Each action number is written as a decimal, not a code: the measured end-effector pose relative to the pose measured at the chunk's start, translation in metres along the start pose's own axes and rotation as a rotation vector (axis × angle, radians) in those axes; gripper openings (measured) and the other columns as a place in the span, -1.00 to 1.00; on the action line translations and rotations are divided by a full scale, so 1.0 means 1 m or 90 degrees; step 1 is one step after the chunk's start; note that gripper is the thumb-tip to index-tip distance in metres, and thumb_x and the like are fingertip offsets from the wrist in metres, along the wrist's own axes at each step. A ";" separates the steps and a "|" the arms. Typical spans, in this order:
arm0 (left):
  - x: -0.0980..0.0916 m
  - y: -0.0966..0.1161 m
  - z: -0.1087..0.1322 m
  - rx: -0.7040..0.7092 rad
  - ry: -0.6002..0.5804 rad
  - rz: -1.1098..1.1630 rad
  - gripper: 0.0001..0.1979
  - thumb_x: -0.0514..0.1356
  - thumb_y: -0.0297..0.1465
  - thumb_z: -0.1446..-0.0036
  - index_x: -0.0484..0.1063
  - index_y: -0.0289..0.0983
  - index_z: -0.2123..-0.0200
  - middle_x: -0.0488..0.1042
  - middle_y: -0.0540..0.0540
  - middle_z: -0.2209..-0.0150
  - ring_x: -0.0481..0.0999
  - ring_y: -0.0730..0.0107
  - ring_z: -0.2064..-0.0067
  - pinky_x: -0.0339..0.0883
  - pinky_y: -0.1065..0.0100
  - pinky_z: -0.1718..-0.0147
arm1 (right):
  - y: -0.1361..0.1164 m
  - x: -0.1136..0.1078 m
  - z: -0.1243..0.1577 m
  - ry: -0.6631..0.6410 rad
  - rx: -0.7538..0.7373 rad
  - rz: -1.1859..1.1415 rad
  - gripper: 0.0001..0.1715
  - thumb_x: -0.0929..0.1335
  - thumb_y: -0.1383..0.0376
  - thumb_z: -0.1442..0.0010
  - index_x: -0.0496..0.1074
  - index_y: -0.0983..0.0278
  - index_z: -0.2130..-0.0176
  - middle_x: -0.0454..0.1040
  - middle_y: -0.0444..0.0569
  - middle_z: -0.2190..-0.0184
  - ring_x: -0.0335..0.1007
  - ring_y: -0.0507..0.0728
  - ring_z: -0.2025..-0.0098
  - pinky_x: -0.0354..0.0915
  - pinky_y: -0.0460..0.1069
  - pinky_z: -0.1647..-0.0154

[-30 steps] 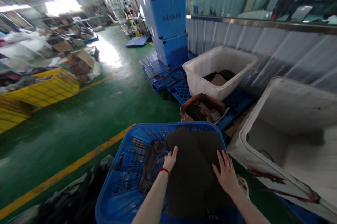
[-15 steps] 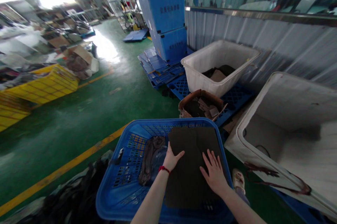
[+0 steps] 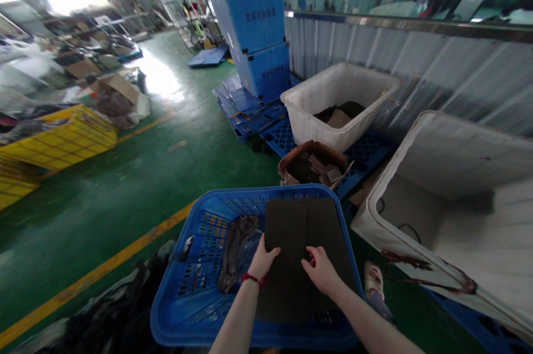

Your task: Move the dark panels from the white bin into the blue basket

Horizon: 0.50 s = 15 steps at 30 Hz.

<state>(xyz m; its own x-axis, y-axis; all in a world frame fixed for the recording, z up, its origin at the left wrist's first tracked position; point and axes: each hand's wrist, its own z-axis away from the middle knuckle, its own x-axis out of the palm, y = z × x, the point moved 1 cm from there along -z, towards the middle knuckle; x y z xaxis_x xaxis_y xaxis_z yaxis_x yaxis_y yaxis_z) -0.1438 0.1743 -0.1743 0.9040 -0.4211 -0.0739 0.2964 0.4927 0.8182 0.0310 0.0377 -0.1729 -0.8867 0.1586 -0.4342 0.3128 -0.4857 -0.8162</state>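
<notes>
Dark flat sheets (image 3: pixel 287 226) lie in a blue plastic basket (image 3: pixel 166 298), in two side-by-side parts that meet along a lengthwise edge. My left hand (image 3: pixel 262 261), a red band at its wrist, grips the left side of the left-hand sheet, thumb on top and fingers over its outer edge. Curled at the middle edge between the parts, my right hand (image 3: pixel 321 272) pinches the same sheet's right edge; its fingertips are partly hidden. Beside my left hand, a crumpled grey-brown cloth (image 3: pixel 233 248) and a bluish clear plastic piece (image 3: pixel 250 251) rest in the basket.
A torn cardboard box (image 3: pixel 310 162) of scraps stands beyond the basket. Two white tubs (image 3: pixel 308 115) (image 3: pixel 370 215) are to the right, with blue boxes (image 3: pixel 258 21) behind. A dark heap (image 3: pixel 120 304) lies left, and a shoe (image 3: pixel 373 279) shows at right.
My right hand has moved left from lying spread on the right-hand part to the middle edge, its fingers now curled. My left hand stays at the left side, slightly lower.
</notes>
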 end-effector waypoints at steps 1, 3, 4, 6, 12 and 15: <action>-0.001 -0.001 0.001 -0.004 -0.012 0.001 0.05 0.43 -0.19 0.06 -0.07 -0.24 -0.38 0.33 -0.31 -0.22 0.39 0.04 -0.20 0.23 0.09 -0.22 | -0.001 0.001 0.001 -0.009 0.003 -0.008 -0.59 0.35 0.15 -0.32 0.37 0.26 -0.09 0.46 0.03 0.02 0.46 0.11 0.17 0.43 0.12 0.08; -0.002 0.000 0.003 0.012 -0.019 -0.016 0.17 0.44 -0.16 0.09 -0.21 -0.24 -0.41 0.27 -0.33 -0.26 0.37 0.08 -0.22 0.24 0.12 -0.22 | -0.003 0.000 0.002 -0.028 0.005 -0.021 -0.61 0.36 0.16 -0.31 0.38 0.27 -0.07 0.46 0.02 0.03 0.46 0.11 0.15 0.42 0.12 0.07; -0.002 0.000 0.005 0.025 -0.016 -0.032 0.23 0.46 -0.15 0.12 -0.26 -0.26 -0.42 0.23 -0.34 -0.28 0.35 0.09 -0.23 0.23 0.14 -0.23 | -0.004 0.000 0.002 -0.038 0.003 -0.026 -0.61 0.37 0.17 -0.30 0.39 0.28 -0.07 0.46 0.01 0.05 0.46 0.12 0.15 0.42 0.13 0.07; -0.001 0.003 0.009 0.030 -0.007 -0.055 0.31 0.48 -0.15 0.17 -0.32 -0.30 -0.42 0.19 -0.37 -0.30 0.32 0.11 -0.25 0.23 0.17 -0.23 | -0.007 -0.002 -0.001 -0.053 -0.004 -0.033 -0.62 0.37 0.18 -0.30 0.39 0.29 -0.06 0.46 0.01 0.05 0.46 0.12 0.14 0.43 0.13 0.08; -0.003 0.015 0.012 -0.016 -0.021 -0.096 0.28 0.46 -0.13 0.14 -0.32 -0.30 -0.42 0.24 -0.34 -0.27 0.36 0.12 -0.21 0.27 0.21 -0.19 | -0.013 -0.021 -0.004 -0.045 -0.038 -0.061 -0.67 0.37 0.18 -0.31 0.42 0.28 -0.01 0.48 -0.02 0.11 0.46 0.08 0.22 0.44 0.09 0.14; -0.006 0.030 0.012 -0.023 0.071 -0.260 0.23 0.35 0.03 0.04 -0.32 -0.39 -0.42 0.16 -0.41 -0.30 0.24 -0.01 -0.29 0.16 0.11 -0.26 | -0.002 -0.066 0.002 0.020 -0.067 -0.095 -0.65 0.37 0.17 -0.31 0.42 0.29 -0.03 0.49 -0.02 0.11 0.46 0.09 0.20 0.44 0.11 0.11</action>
<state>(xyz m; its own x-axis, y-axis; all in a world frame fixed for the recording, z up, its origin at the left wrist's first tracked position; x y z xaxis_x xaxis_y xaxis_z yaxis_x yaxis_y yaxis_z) -0.1437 0.1828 -0.1426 0.7369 -0.5038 -0.4508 0.6463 0.3294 0.6883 0.0881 0.0263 -0.1422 -0.9153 0.2497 -0.3161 0.2144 -0.3624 -0.9070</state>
